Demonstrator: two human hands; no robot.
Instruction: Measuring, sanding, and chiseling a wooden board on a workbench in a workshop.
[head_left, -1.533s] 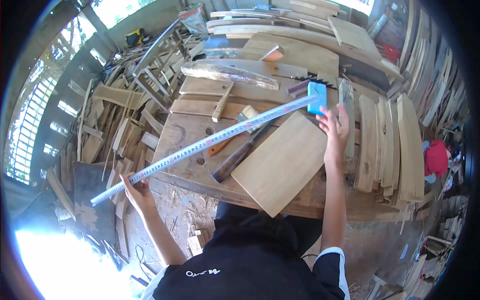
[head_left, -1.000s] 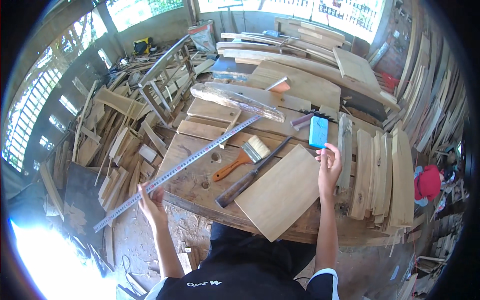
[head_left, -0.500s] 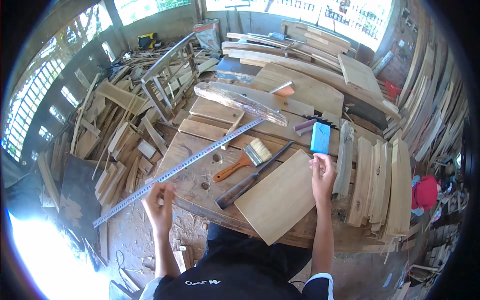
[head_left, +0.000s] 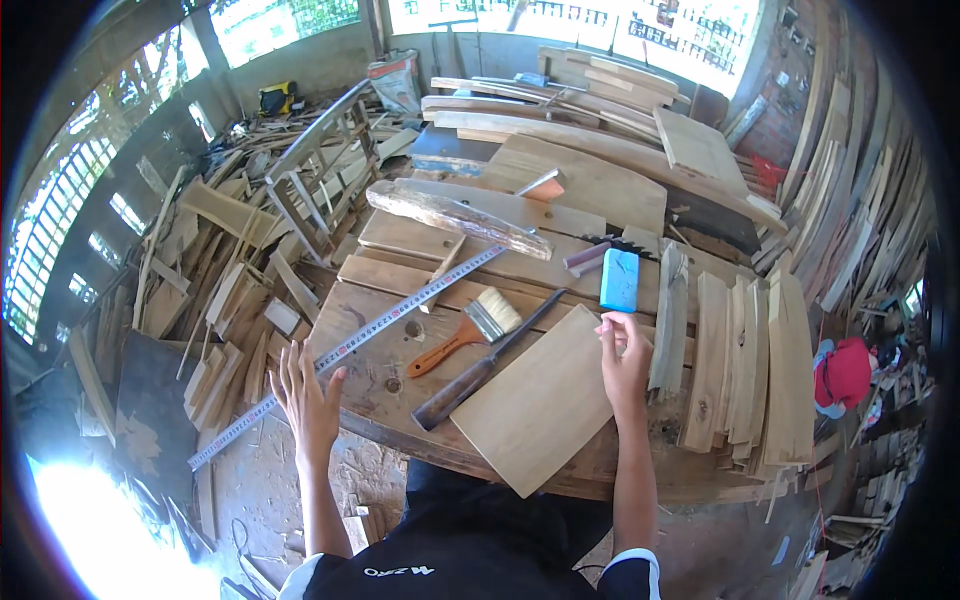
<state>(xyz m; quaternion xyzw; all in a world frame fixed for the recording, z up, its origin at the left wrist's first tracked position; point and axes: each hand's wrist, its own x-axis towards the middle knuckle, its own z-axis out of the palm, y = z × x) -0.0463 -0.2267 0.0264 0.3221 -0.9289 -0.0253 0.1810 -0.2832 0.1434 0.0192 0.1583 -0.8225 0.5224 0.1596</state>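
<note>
A long measuring ruler (head_left: 400, 311) lies slantwise over the worktable, and its near left end sticks out past the table edge. My left hand (head_left: 309, 395) is open over it, fingers spread, hiding part of the strip. At the right, my right hand (head_left: 625, 353) is closed in a pinch; what it holds, if anything, does not show. Just beyond its fingertips sits a blue block (head_left: 620, 281). A flat rectangular board (head_left: 533, 402) lies between my hands, with a wood-handled chisel (head_left: 478, 375) and a bristle paintbrush (head_left: 470, 332) to its left.
A rough log piece (head_left: 460, 218) lies across the table (head_left: 370, 365) farther back, near a dark toothed blade (head_left: 630, 246). Upright planks (head_left: 745, 365) crowd the right side. Scrap wood (head_left: 225, 290) heaps up at left, beside a wooden frame (head_left: 320, 170).
My left hand has gone from curled fingers to spread ones above the ruler. My right hand keeps its pinch near the blue block. The whole view has shifted slightly.
</note>
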